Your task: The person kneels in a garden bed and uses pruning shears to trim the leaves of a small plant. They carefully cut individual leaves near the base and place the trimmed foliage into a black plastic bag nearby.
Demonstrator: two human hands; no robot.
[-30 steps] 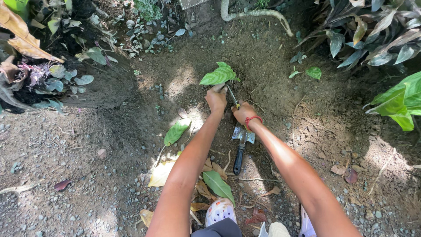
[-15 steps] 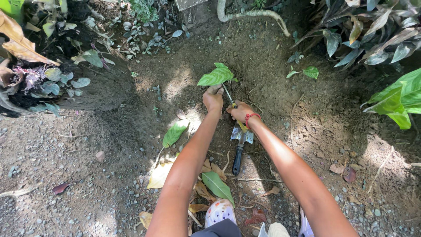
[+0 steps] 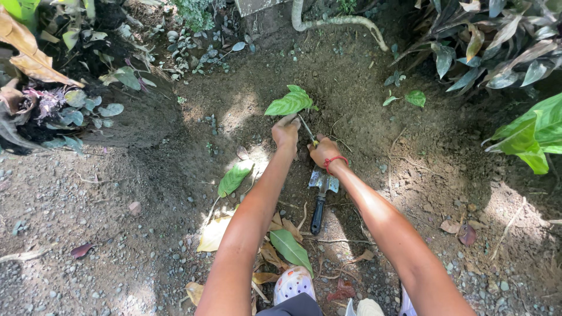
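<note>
A small green-leaved plant [image 3: 291,102] stands in bare dark soil, its thin stem slanting down toward my hands. My left hand [image 3: 285,130] rests on the soil at the stem's base, fingers curled by the leaves. My right hand [image 3: 324,151], with a red band on its wrist, presses the soil just right of the stem; whether it pinches the stem is unclear. A garden trowel [image 3: 321,196] with a metal blade and black handle lies on the ground under my right wrist, untouched.
Fallen green and yellow leaves [image 3: 234,178] lie between my arms and to the left. A pale hose [image 3: 336,22] curves along the back. Leafy plants [image 3: 530,131] stand at right and a raised planted bed [image 3: 76,105] at left. My patterned shoes [image 3: 291,284] show at the bottom.
Both hands have stayed at the plant's base, with only slight shifts of the fingers on the soil. The trowel has not moved.
</note>
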